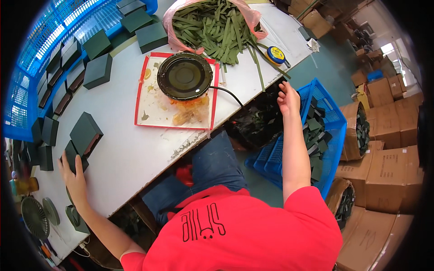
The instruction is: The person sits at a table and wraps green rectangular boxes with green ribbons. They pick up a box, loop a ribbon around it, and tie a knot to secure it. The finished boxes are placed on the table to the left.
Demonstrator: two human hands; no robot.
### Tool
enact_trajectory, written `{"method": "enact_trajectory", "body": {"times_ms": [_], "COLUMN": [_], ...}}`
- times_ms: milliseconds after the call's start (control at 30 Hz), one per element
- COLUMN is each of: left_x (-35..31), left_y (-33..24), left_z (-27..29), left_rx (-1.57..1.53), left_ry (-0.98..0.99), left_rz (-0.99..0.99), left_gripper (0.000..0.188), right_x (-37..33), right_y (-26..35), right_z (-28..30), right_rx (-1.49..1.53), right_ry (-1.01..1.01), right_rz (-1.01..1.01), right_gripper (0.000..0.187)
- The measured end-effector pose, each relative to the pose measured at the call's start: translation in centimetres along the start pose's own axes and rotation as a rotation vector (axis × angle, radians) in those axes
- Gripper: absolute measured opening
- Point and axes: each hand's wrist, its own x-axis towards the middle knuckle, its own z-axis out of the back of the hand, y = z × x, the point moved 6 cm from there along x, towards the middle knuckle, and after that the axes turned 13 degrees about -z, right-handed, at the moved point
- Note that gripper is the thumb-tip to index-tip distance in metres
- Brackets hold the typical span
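A dark green rectangular box (71,152) lies on the white table (118,128), partly covered by the left hand (75,180).

A fan (35,217) stands left of the left grip (74,176). Brown cartons (389,176) are stacked well right of the right grip (289,97), and a tape measure (275,55) lies just beyond that grip.

A white table (120,156) is running diagonally through the room. Brown cardboard boxes (392,122) are standing in stacks on the greenish floor (334,65) at right, and windows (387,48) beyond are glowing brightly.
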Motion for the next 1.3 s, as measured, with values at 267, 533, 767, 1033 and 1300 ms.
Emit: {"method": "enact_trajectory", "body": {"times_ms": [267,533,767,1033,1300], "left_x": [-1.0,-3.2,-2.3,-4.3,-4.3], "left_y": [-2.9,-4.2,-6.5,-5.8,-7.7], "left_z": [0.3,1.4,1.9,3.1,1.4], "left_rx": [-0.069,0.081,0.027,-0.097,0.033], "left_ry": [0.127,0.159,0.175,0.418,0.055], "left_rz": [-0.106,-0.036,0.003,-0.240,-0.025], "left_gripper": [0.063,0.076,0.092,0.072,0.069], "right_x": [8.1,2.5,-11.5,-19.4,-21.2], "right_y": [-0.4,3.6,12.0,2.7,-7.3], "right_z": [1.4,-1.0,0.0,-4.9,-8.6], "right_rx": [0.410,0.353,-0.003,-0.355,-0.398], "right_ry": [0.122,0.009,0.173,0.524,0.756], "right_rz": [-0.175,0.325,1.014,0.394,-0.021], "right_gripper": [0.028,0.005,0.022,0.018,0.010]}}
